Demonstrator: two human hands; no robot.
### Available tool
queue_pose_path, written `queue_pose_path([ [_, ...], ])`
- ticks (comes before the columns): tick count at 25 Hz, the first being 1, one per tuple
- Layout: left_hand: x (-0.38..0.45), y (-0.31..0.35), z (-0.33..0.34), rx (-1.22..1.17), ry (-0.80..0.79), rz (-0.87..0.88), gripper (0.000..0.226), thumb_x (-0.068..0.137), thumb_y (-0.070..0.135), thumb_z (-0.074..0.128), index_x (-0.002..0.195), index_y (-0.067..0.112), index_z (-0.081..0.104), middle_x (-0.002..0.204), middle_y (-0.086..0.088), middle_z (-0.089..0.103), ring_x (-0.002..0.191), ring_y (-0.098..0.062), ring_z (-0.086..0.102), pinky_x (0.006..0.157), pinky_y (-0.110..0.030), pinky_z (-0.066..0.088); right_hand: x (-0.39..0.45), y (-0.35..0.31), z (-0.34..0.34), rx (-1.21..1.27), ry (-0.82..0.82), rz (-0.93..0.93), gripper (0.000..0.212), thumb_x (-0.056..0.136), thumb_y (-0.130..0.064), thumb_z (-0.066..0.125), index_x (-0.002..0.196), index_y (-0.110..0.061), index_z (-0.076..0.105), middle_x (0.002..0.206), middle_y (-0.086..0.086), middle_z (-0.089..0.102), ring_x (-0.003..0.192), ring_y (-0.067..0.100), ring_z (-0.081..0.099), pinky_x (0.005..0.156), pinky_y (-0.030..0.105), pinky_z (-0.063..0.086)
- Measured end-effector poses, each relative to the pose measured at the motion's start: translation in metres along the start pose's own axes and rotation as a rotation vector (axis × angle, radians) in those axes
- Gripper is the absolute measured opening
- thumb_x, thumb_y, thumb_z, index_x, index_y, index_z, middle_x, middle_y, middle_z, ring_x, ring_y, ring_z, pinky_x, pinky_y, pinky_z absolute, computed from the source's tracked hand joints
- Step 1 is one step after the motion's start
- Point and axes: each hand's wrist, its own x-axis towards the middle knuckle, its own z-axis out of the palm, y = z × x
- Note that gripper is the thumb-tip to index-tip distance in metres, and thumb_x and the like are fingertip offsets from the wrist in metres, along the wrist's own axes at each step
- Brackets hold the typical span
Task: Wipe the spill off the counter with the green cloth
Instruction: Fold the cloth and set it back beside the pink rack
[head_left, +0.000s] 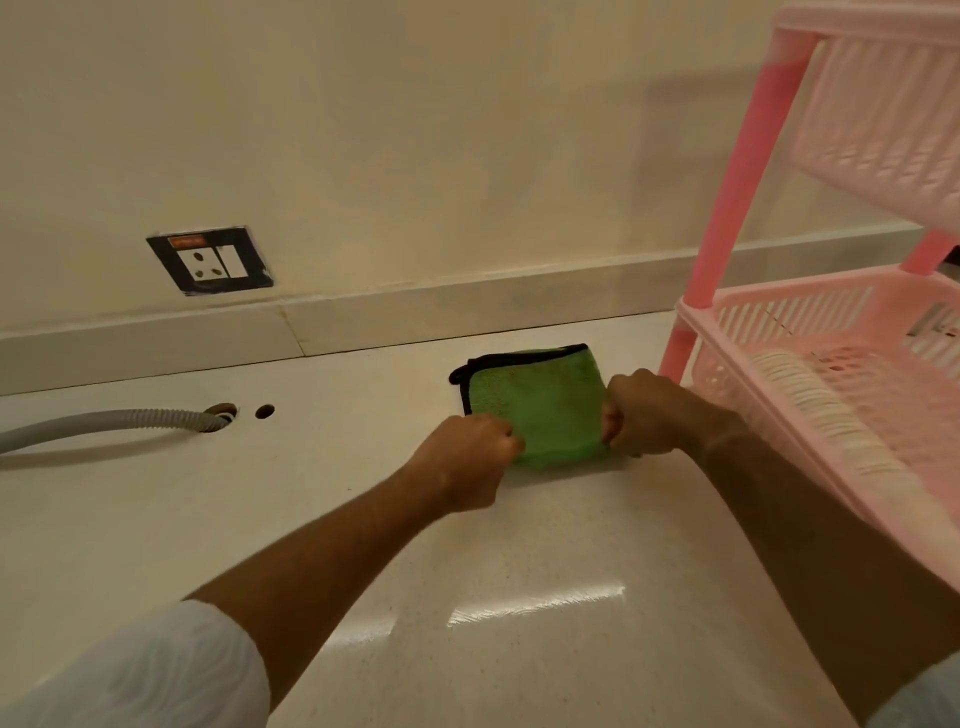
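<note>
green cloth (540, 402) lies folded flat on the white surface (363, 519), near the back wall, just left of the pink rack (831, 364). left hand (467, 457) is closed, pinching the cloth's near-left corner; right hand (644, 415) is closed on its near-right corner. grey hose (104, 423) runs into a hole well to the left. no spill discernible.

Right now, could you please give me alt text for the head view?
Both hands, left and right, pinch the near edge of a folded green cloth on a pale counter. A pink rack stands right, a grey hose left.
</note>
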Motion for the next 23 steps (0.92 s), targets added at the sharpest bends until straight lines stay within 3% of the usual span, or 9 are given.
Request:
queue_pose_path([
  [3, -0.001, -0.003, 0.004, -0.100, 0.035, -0.026, 0.015, 0.079, 0.023, 0.051, 0.085, 0.012, 0.060, 0.074, -0.004, 0.055, 0.063, -0.020, 0.049, 0.052, -0.028, 0.038, 0.009, 0.002, 0.002, 0.011, -0.115, 0.042, 0.006, 0.077, -0.012, 0.074, 0.076, -0.015, 0.069, 0.078, 0.000, 0.072, 0.076, 0.018, 0.070, 0.065, 0.027, 0.056],
  [4, 0.001, -0.005, 0.006, -0.136, 0.074, -0.056, 0.022, 0.080, 0.029, 0.051, 0.088, 0.011, 0.060, 0.078, -0.004, 0.056, 0.068, -0.022, 0.053, 0.055, -0.029, 0.044, 0.013, 0.001, 0.001, 0.039, -0.115, 0.057, 0.009, 0.079, -0.020, 0.075, 0.082, -0.014, 0.069, 0.084, 0.002, 0.072, 0.081, 0.021, 0.070, 0.070, 0.031, 0.057],
  [6, 0.008, -0.008, 0.010, -0.185, 0.132, -0.152, 0.045, 0.081, 0.039, 0.051, 0.113, 0.009, 0.056, 0.104, -0.010, 0.059, 0.093, -0.026, 0.057, 0.074, -0.036, 0.053, 0.020, -0.003, 0.004, 0.076, 0.013, 0.067, 0.034, 0.082, -0.038, 0.073, 0.108, -0.017, 0.067, 0.105, 0.004, 0.069, 0.098, 0.024, 0.066, 0.085, 0.038, 0.055],
  [7, 0.013, -0.009, 0.013, -0.204, 0.121, -0.209, 0.060, 0.082, 0.043, 0.050, 0.129, 0.007, 0.046, 0.123, -0.015, 0.055, 0.110, -0.029, 0.053, 0.088, -0.041, 0.051, 0.024, -0.007, 0.008, 0.055, 0.102, 0.051, 0.051, 0.083, -0.045, 0.070, 0.125, -0.018, 0.060, 0.120, 0.006, 0.065, 0.110, 0.026, 0.062, 0.094, 0.042, 0.052],
  [9, 0.025, -0.009, 0.021, -0.256, 0.048, -0.298, 0.080, 0.086, 0.046, 0.046, 0.148, 0.005, 0.018, 0.153, -0.020, 0.028, 0.140, -0.034, 0.028, 0.112, -0.045, 0.031, 0.032, -0.016, 0.020, 0.016, 0.177, -0.009, 0.077, 0.085, -0.054, 0.064, 0.148, -0.018, 0.037, 0.149, 0.010, 0.045, 0.135, 0.030, 0.043, 0.110, 0.046, 0.040],
  [11, 0.036, -0.009, 0.030, -0.295, -0.021, -0.334, 0.085, 0.089, 0.048, 0.042, 0.151, 0.007, 0.001, 0.161, -0.017, 0.005, 0.149, -0.031, 0.005, 0.120, -0.043, 0.013, 0.041, -0.022, 0.033, -0.004, 0.154, -0.046, 0.089, 0.087, -0.060, 0.058, 0.155, -0.018, 0.018, 0.163, 0.010, 0.019, 0.149, 0.031, 0.019, 0.119, 0.048, 0.024],
  [13, 0.045, -0.011, 0.038, -0.309, -0.075, -0.349, 0.086, 0.091, 0.049, 0.041, 0.151, 0.007, -0.004, 0.162, -0.017, -0.003, 0.150, -0.029, -0.001, 0.121, -0.041, 0.007, 0.051, -0.020, 0.045, -0.021, 0.130, -0.035, 0.094, 0.088, -0.064, 0.052, 0.156, -0.017, 0.009, 0.166, 0.010, 0.009, 0.152, 0.030, 0.010, 0.121, 0.046, 0.016],
  [16, 0.052, -0.017, 0.045, -0.314, -0.152, -0.364, 0.084, 0.091, 0.050, 0.039, 0.151, 0.008, -0.003, 0.162, -0.016, -0.004, 0.150, -0.029, -0.002, 0.120, -0.040, 0.007, 0.062, -0.015, 0.056, -0.048, 0.091, -0.006, 0.096, 0.087, -0.070, 0.046, 0.156, -0.016, 0.009, 0.166, 0.012, 0.007, 0.152, 0.031, 0.009, 0.122, 0.045, 0.012],
  [23, 0.068, -0.032, 0.048, -0.329, -0.142, -0.380, 0.085, 0.090, 0.052, 0.042, 0.152, 0.010, 0.001, 0.162, -0.014, -0.004, 0.150, -0.027, -0.001, 0.120, -0.041, 0.009, 0.084, -0.010, 0.052, -0.024, 0.105, -0.010, 0.095, 0.086, -0.071, 0.047, 0.156, -0.017, 0.011, 0.165, 0.013, 0.007, 0.152, 0.032, 0.008, 0.122, 0.045, 0.011],
])
